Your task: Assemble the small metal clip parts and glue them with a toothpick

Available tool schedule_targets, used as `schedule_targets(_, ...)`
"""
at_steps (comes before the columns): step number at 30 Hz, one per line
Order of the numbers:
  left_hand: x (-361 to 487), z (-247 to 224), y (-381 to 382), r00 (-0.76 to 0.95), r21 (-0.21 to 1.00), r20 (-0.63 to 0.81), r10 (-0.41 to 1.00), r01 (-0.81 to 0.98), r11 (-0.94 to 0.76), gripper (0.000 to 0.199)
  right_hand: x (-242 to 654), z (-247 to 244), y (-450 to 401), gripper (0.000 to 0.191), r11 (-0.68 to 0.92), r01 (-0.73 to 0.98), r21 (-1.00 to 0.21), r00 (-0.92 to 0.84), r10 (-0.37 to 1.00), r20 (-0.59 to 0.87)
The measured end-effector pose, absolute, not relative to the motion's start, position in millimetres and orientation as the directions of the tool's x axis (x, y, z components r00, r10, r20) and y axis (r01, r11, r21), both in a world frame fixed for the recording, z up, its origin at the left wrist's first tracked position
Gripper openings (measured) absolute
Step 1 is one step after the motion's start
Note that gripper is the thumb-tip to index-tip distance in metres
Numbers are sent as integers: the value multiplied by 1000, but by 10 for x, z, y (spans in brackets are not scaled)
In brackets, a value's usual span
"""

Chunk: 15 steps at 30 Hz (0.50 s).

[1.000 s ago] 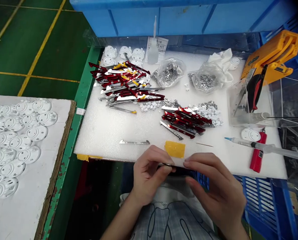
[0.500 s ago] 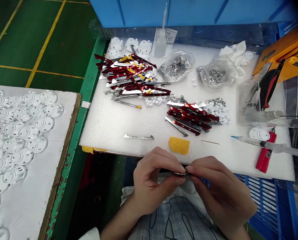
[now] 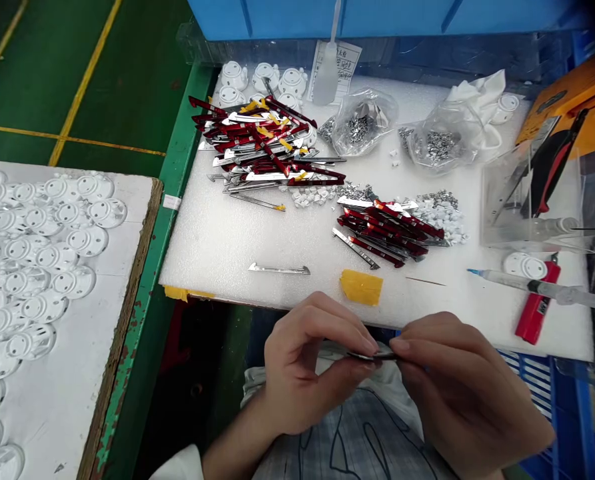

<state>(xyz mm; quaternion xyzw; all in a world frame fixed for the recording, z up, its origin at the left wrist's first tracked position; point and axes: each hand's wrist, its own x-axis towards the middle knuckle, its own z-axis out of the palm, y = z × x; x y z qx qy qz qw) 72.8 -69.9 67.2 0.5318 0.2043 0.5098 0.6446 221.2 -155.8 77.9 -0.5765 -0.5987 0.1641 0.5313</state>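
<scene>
Above my lap, in front of the white foam board [image 3: 217,243], my left hand [image 3: 310,373] pinches one end of a slim metal strip [image 3: 386,356] between thumb and fingers. The other end is pinched by my right hand [image 3: 470,383]. Its face is turned away, and my fingers cover most of it. Just beyond my hands lies a yellow patch [image 3: 361,287], with a single silver strip [image 3: 279,269] to its left. A pile of red and silver strips [image 3: 384,230] rests farther back, beside small white parts [image 3: 440,221].
A larger strip pile [image 3: 264,147] sits back left. Behind are clear bags of small metal parts [image 3: 364,123] and a squeeze bottle [image 3: 326,77]. On the right are a syringe [image 3: 552,289], a red tool [image 3: 538,307] and a clear box [image 3: 502,220]. White round parts [image 3: 72,281] cover the left board.
My right hand has shifted right and slightly down, away from my left, so more of the strip shows between the fingertips. The view has tilted a little.
</scene>
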Motion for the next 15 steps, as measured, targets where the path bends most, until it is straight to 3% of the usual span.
schedule_targets(7, 737, 691, -690, 356, 900, 333, 873, -395, -182, 8, 2168, 740, -1498, 26, 227, 358, -906, 250, 911, 328)
schedule_targets(15, 722, 746, -687, 369, 919, 317, 874, -346, -187, 11, 2121, 725, -1464, 14, 219, 278, -935, 216, 935, 283)
